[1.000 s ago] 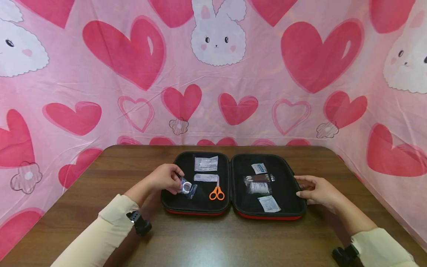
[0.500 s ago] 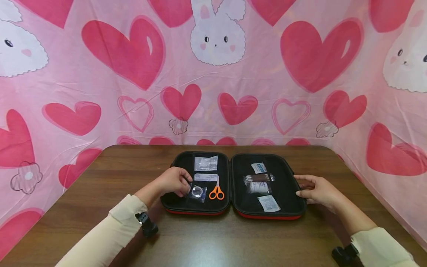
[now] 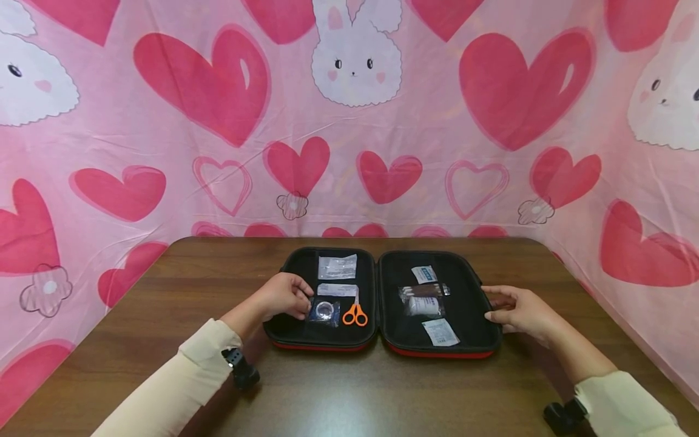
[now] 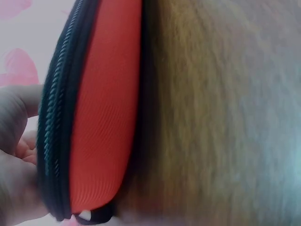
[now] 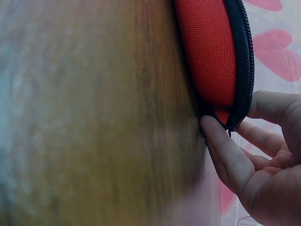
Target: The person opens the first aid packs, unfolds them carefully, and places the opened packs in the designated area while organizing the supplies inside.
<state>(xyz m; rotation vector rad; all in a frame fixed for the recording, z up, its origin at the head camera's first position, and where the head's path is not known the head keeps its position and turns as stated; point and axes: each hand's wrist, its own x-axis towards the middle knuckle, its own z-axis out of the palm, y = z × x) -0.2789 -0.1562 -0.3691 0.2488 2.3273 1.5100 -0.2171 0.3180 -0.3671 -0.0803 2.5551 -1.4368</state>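
Note:
An open black-lined case (image 3: 469, 334) with a red shell lies spread on the table. My left hand (image 3: 284, 297) is over its left half, fingertips pinching the left edge of a clear packet holding a white tape roll (image 3: 324, 311). Orange-handled scissors (image 3: 355, 315) lie just right of that packet. My right hand (image 3: 521, 312) grips the case's right edge. In the right wrist view, its thumb and fingers (image 5: 230, 155) are around the zippered corner. From the left wrist view, the case's red side (image 4: 106, 103) hides the packet and part of the left hand (image 4: 19, 179).
Above the scissors are a flat white packet (image 3: 335, 290) and a clear wrapped packet (image 3: 337, 267). The right half holds a small blue-and-white sachet (image 3: 424, 275), wrapped swabs (image 3: 423, 291), a bandage roll (image 3: 424, 306) and a white sachet (image 3: 441, 333). Brown table (image 3: 349, 394) surrounds the case.
My left hand has moved right, bringing the tape roll packet beside the scissors, where it now lies flatter and straighter. The right hand has stayed at the case's edge.

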